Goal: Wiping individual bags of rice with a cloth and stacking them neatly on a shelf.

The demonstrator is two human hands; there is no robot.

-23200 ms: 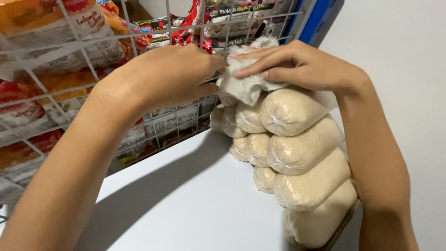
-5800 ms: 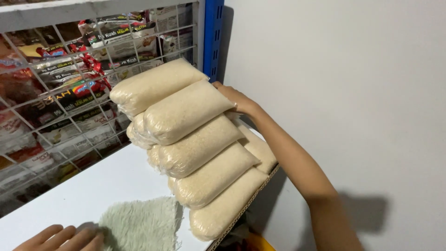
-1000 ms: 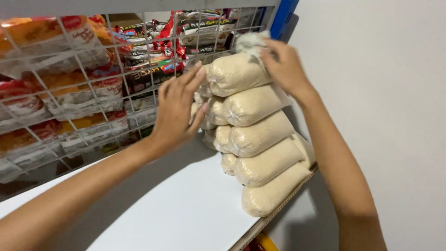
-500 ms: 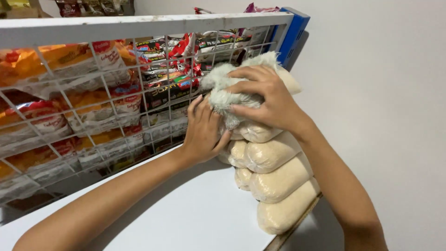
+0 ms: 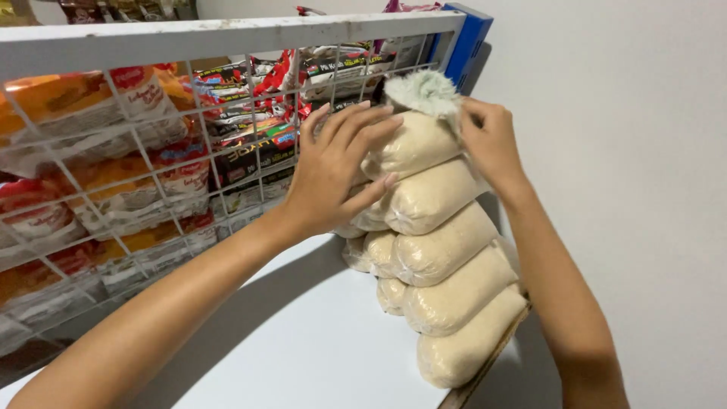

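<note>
On the white tabletop point(image 5: 303, 356), clear plastic bags point(image 5: 447, 250) of pale grain stand stacked in a leaning column against the wire rack point(image 5: 151, 174). The left hand point(image 5: 337, 170) lies flat, fingers spread, on the top bag's point(image 5: 413, 144) left face. The right hand point(image 5: 492, 140) pinches a fuzzy grey-green cloth point(image 5: 424, 91) on that bag's upper end. Left of the left hand, the rack holds glossy snack packets point(image 5: 250, 136).
</note>
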